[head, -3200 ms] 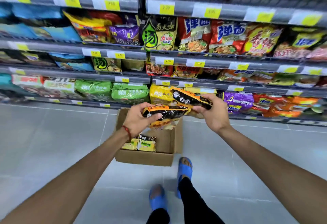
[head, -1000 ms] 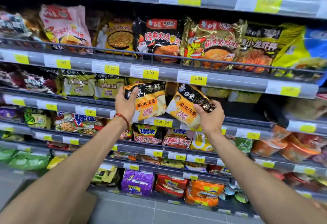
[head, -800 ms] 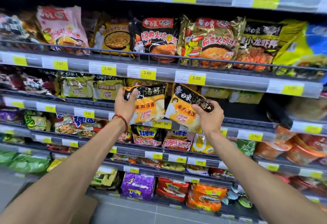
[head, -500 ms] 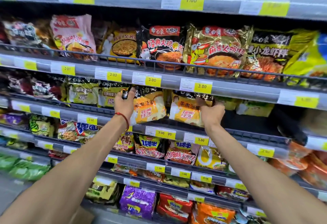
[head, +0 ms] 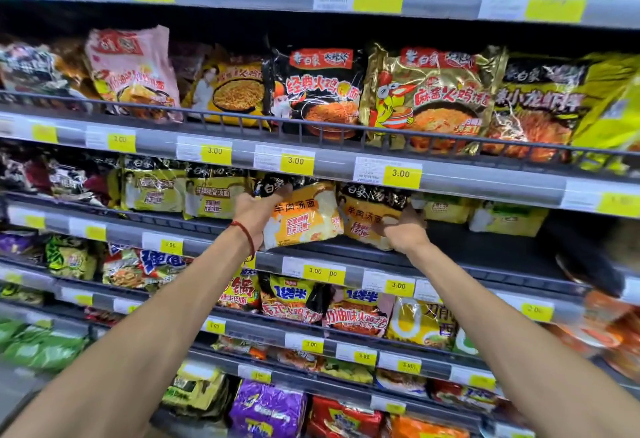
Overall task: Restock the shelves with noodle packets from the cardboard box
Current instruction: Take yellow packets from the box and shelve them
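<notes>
My bare left forearm (head: 156,326) and right forearm (head: 502,326) reached up and forward, a red cord bracelet (head: 244,233) round the left wrist. My left hand (head: 256,217) gripped the left noodle packet (head: 306,221) by its upper left corner, fingers (head: 282,191) curled over the black top band. My right hand (head: 405,235) clasped the right noodle packet (head: 363,210) at its lower right edge, curled round it. Both packets were glossy, crinkled plastic pillows, orange-yellow under black, upright side by side just inside the front of the dark grey shelf (head: 491,254), above its price-tag rail (head: 346,275). Yellow-green packets (head: 154,191) stood in the same row to the left. One shelf up, behind a wire rail (head: 242,118), larger bags leaned: a black foil bag (head: 318,91) beside a gold foil bag (head: 429,98).
</notes>
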The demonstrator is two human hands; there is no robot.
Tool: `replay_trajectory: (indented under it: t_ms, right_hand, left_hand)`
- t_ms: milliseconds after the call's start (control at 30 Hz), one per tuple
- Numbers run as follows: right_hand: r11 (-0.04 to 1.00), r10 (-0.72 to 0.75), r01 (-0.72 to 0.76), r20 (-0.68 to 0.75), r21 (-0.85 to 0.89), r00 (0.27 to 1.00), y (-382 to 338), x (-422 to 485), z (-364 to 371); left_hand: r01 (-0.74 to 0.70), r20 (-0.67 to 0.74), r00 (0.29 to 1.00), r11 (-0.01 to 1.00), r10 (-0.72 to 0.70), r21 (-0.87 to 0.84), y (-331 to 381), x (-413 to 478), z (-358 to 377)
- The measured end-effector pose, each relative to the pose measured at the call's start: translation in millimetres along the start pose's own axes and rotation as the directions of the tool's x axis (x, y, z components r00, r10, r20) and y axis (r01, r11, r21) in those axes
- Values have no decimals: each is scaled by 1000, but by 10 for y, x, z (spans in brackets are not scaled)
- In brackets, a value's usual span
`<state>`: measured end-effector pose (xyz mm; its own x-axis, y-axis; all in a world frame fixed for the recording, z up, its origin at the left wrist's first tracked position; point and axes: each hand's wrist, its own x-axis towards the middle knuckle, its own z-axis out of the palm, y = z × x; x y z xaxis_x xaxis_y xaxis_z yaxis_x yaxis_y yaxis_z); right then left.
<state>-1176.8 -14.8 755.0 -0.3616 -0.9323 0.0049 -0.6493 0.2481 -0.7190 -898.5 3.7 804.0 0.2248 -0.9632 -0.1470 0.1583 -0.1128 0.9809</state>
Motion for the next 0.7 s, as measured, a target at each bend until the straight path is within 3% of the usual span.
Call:
replay_trajectory:
  t_ms: [33, 267, 433, 700]
  right_hand:
    - [999, 6, -6, 1, -39, 1000, 15, 44, 16]
    - [983, -48, 78, -179, 168, 983, -131, 52, 64]
    - [988, -53, 73, -146, 138, 988, -179, 118, 45]
    - [984, -109, 117, -67, 131, 992, 7, -69, 8]
  left_hand:
    - [13, 21, 1000, 1000, -13, -12, -21, 44, -6]
    - [55, 121, 992, 983, -34, -177, -17, -30, 24]
    - [30, 105, 994, 984, -11, -177, -86, 38, 60]
    - [-55, 170, 984, 998, 60, -33, -214, 75, 369]
